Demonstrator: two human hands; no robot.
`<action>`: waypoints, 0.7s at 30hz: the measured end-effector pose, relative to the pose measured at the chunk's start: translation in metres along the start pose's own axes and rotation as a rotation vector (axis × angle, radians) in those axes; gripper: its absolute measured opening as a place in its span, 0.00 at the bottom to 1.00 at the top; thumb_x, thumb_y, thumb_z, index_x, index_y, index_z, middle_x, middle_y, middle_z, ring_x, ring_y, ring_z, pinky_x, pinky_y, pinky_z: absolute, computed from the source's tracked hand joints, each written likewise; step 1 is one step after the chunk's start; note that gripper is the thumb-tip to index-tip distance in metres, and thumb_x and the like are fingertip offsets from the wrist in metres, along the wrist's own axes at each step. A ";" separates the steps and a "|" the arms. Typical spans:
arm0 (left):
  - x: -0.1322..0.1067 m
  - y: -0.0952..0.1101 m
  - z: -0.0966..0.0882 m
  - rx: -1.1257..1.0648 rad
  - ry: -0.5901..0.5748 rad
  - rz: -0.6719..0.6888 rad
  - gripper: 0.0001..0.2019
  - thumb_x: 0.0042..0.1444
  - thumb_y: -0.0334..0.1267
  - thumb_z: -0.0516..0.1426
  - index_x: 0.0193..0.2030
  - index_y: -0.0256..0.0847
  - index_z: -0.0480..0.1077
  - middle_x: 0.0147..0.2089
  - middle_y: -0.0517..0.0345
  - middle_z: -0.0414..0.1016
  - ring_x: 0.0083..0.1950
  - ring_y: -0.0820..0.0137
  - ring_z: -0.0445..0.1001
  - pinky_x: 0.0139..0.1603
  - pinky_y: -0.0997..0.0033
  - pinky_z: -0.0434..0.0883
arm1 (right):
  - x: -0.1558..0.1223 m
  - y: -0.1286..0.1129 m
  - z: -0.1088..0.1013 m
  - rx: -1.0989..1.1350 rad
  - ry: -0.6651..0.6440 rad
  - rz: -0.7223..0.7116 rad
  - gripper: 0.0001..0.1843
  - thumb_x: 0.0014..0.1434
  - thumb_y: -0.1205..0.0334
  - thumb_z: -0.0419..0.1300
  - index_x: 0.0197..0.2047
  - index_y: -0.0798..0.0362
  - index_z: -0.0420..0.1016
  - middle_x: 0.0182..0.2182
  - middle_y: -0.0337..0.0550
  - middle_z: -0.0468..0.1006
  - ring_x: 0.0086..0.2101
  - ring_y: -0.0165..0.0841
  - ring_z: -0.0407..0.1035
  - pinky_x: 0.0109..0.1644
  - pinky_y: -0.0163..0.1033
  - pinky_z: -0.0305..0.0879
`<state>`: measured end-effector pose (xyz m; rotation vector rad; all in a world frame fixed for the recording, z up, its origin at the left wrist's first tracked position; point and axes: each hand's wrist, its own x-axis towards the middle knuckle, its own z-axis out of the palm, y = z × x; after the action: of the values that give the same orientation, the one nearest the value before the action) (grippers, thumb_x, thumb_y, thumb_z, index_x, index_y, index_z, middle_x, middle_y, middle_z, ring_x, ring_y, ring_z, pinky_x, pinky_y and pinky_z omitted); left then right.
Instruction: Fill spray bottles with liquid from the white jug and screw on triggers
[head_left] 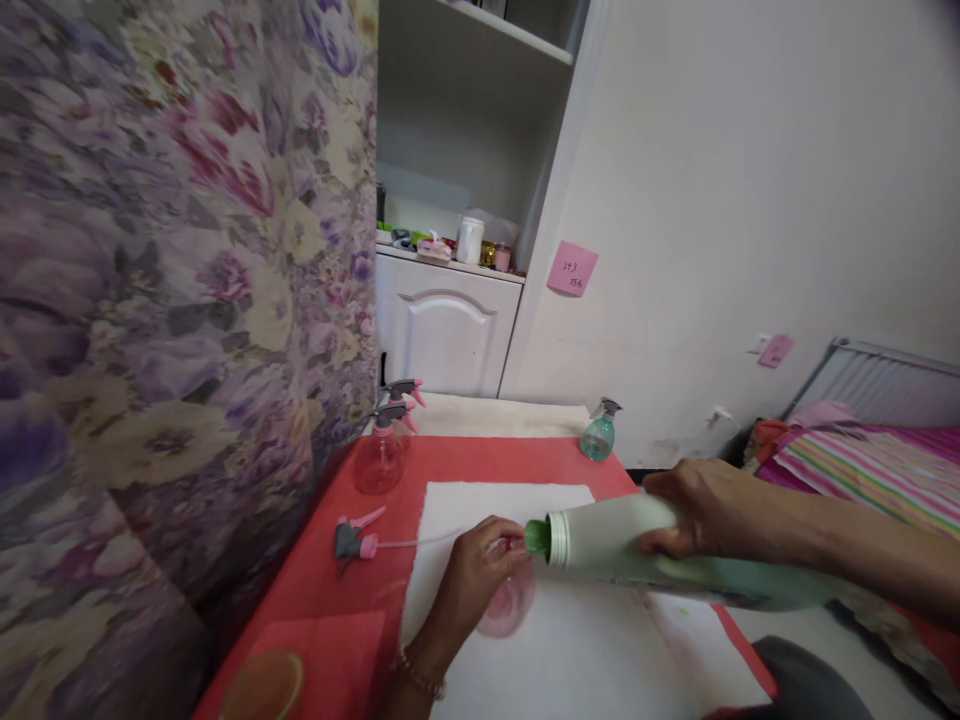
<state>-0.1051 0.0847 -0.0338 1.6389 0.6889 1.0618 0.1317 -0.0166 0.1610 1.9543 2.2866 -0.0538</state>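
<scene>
My left hand (480, 565) is closed round the neck of a clear pink spray bottle (508, 606) that stands on a white cloth (570, 650). In my right hand (686, 505) is a large pale green bottle (611, 535), tipped almost level with its mouth to the left. Green liquid (536, 537) shows at that mouth, just over the pink bottle's opening, which my fingers partly hide. A grey and pink spray nozzle (356, 542) with its tube lies left of my left hand on the red tablecloth (450, 455).
Two pink spray bottles, the nearer one (379, 462) in front, stand at the back left. A teal spray bottle (598, 436) stands back right. A round brownish object (262, 685) sits front left. A floral curtain (187, 300) borders the table's left; a bed (862, 450) is at right.
</scene>
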 end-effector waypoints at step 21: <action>0.001 -0.004 0.000 0.021 0.001 0.018 0.05 0.49 0.36 0.62 0.34 0.40 0.77 0.36 0.54 0.77 0.42 0.64 0.74 0.44 0.69 0.70 | 0.000 0.003 0.001 -0.023 -0.004 -0.022 0.24 0.57 0.38 0.57 0.31 0.53 0.73 0.23 0.42 0.74 0.22 0.32 0.68 0.24 0.35 0.53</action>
<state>-0.1045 0.0866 -0.0372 1.6654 0.6890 1.0711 0.1350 -0.0163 0.1601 1.9168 2.2954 -0.0327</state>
